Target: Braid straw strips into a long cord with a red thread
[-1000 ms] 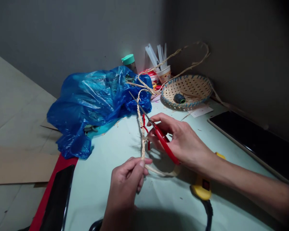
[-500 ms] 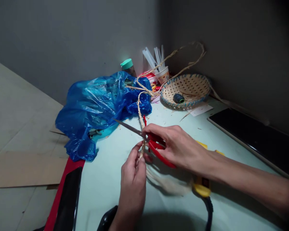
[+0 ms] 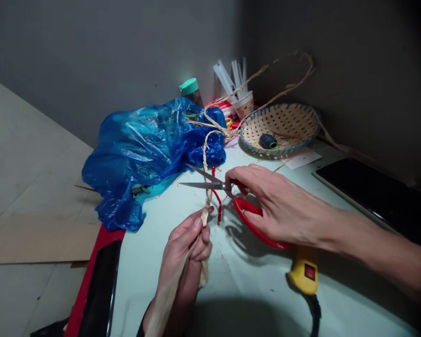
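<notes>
Item: red scissors [image 3: 200, 185] in our right hand [image 3: 280, 208], blades newly parted across the braid [image 3: 205, 154] that our left hand [image 3: 187, 243] pinches.

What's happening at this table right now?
A person is working on a braided straw cord over a pale table. The left hand pinches the cord upright, with loose strands trailing below. The right hand holds red-handled scissors, blades open at the cord just above the pinch. A blue plastic bag and a woven basket sit behind.

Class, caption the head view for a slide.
Right hand holds open red scissors beside braided cord pinched by left hand.
</notes>
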`<state>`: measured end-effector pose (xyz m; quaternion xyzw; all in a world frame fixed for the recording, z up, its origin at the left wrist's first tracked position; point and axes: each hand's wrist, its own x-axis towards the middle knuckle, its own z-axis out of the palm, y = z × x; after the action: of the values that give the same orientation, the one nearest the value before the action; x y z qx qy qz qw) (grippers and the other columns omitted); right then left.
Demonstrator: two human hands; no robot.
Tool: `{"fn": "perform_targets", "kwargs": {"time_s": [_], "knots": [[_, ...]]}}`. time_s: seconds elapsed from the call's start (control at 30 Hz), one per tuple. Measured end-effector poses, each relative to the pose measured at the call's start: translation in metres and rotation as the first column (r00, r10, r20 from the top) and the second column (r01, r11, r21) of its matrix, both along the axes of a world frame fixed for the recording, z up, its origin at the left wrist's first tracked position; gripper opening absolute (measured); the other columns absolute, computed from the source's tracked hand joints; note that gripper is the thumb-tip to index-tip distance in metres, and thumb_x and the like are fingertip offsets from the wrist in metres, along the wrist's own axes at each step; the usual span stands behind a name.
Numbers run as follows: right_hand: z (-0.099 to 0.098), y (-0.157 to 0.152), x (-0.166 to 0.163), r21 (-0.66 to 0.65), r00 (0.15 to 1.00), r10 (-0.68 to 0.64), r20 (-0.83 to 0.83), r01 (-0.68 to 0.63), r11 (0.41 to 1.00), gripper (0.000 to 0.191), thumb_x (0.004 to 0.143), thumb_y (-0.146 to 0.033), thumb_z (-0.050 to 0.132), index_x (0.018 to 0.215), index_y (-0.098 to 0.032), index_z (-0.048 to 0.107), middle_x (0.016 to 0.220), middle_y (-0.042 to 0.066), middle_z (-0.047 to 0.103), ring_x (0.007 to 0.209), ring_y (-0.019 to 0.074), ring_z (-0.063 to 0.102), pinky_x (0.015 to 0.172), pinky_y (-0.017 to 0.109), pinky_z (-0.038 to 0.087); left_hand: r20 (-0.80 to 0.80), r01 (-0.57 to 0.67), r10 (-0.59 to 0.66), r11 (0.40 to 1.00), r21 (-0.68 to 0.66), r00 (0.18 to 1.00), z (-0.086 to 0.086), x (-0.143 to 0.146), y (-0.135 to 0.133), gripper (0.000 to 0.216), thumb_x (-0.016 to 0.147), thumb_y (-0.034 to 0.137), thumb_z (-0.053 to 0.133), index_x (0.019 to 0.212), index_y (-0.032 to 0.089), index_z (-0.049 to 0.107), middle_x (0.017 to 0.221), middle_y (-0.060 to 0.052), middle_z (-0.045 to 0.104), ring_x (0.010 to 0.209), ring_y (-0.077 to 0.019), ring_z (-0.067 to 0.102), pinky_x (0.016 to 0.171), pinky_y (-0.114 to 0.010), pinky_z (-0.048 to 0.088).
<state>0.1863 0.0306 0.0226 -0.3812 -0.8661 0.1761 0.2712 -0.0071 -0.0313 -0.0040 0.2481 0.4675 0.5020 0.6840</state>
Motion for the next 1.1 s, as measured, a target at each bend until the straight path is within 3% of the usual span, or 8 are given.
{"fn": "perform_targets", "kwargs": {"time_s": [0.23, 0.53, 0.73, 1.1], "knots": [[-0.004, 0.005, 0.004, 0.071, 0.948, 0.105, 0.3, -0.132, 0.989, 0.02, 0.08, -0.025, 0.051, 0.098, -0.015, 0.053, 0.082, 0.008, 0.053, 0.077, 0.0219, 0.047, 0.071, 0.033, 0.038, 0.15, -0.029, 0.027, 1.0, 0.007, 0.988, -0.002, -0.004, 0.0, 0.018, 0.084, 0.012, 0.053, 0.099, 0.01, 0.063, 0.063, 0.003, 0.046, 0.041, -0.0001, 0.018, 0.039, -0.012, 0.023], [-0.012, 0.001, 0.003, 0.044, 0.914, 0.131, 0.383, -0.16, 0.986, 0.012, 0.077, -0.025, 0.053, 0.086, -0.018, 0.049, 0.08, 0.007, 0.052, 0.074, 0.0203, 0.047, 0.065, 0.029, 0.037, 0.209, -0.07, 0.068, 0.998, 0.002, 0.975, -0.004, -0.005, 0.0, 0.025, 0.082, 0.005, 0.048, 0.103, 0.007, 0.062, 0.064, 0.001, 0.046, 0.041, -0.0005, 0.02, 0.04, -0.013, 0.024], [-0.002, 0.002, 0.006, 0.045, 0.91, 0.156, 0.385, -0.187, 0.981, 0.015, 0.076, -0.024, 0.053, 0.089, -0.018, 0.052, 0.081, 0.008, 0.054, 0.078, 0.0222, 0.049, 0.071, 0.033, 0.038, 0.2, -0.077, 0.072, 0.997, 0.016, 0.977, 0.002, -0.004, -0.001, 0.019, 0.084, 0.006, 0.047, 0.094, 0.01, 0.062, 0.063, 0.003, 0.045, 0.041, -0.0009, 0.015, 0.04, -0.012, 0.023], [-0.006, 0.006, 0.006, 0.125, 0.891, 0.095, 0.443, -0.167, 0.978, 0.014, 0.079, -0.029, 0.05, 0.086, -0.017, 0.052, 0.08, 0.008, 0.054, 0.076, 0.0224, 0.049, 0.07, 0.033, 0.037, 0.158, -0.03, 0.025, 0.999, 0.031, 0.987, 0.001, -0.002, -0.002, 0.028, 0.092, 0.009, 0.037, 0.111, 0.009, 0.058, 0.061, 0.003, 0.048, 0.038, -0.0009, 0.016, 0.039, -0.013, 0.023]]}}
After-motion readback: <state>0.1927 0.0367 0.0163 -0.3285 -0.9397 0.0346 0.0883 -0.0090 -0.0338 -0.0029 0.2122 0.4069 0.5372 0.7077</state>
